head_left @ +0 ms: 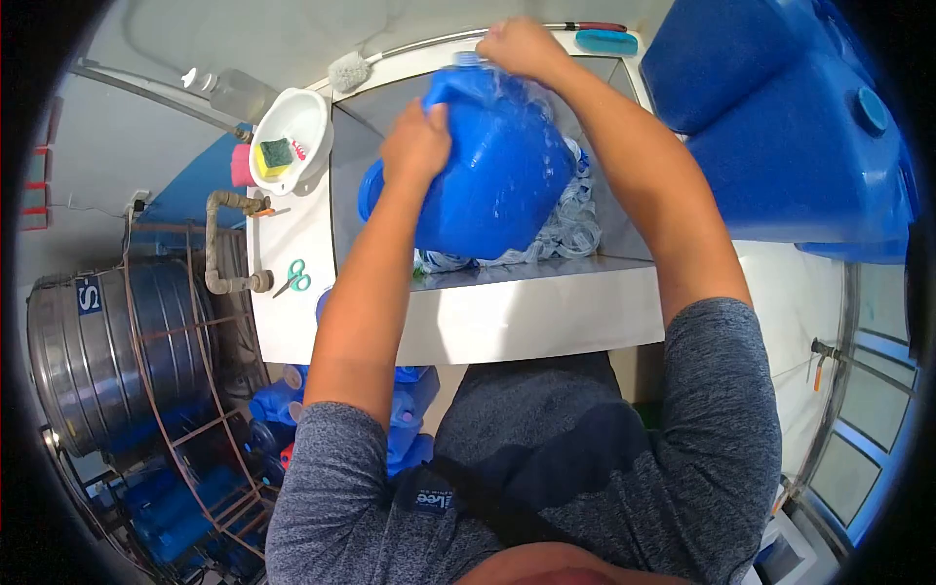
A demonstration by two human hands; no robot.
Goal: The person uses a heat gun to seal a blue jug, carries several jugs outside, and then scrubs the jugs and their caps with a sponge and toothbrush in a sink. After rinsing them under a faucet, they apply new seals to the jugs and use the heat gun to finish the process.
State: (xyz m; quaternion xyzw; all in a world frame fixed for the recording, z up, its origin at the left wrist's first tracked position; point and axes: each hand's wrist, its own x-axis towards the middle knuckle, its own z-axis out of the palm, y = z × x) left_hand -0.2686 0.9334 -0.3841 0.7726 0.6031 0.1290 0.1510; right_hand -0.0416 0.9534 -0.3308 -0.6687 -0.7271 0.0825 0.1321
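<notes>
L hand (416, 148) fingers gripping blue jug (492, 171) by handle (436, 95) | R hand (522, 47) fingers curled nr its neck (469, 59), can't tell if holding anything | jug over sink (353, 132), abv pale pile (575, 232) | risk: wet plastic slips L grip → drop

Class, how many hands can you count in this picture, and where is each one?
2. The left hand grips the blue jug; the right hand is near the jug's mouth. No others show.
</notes>
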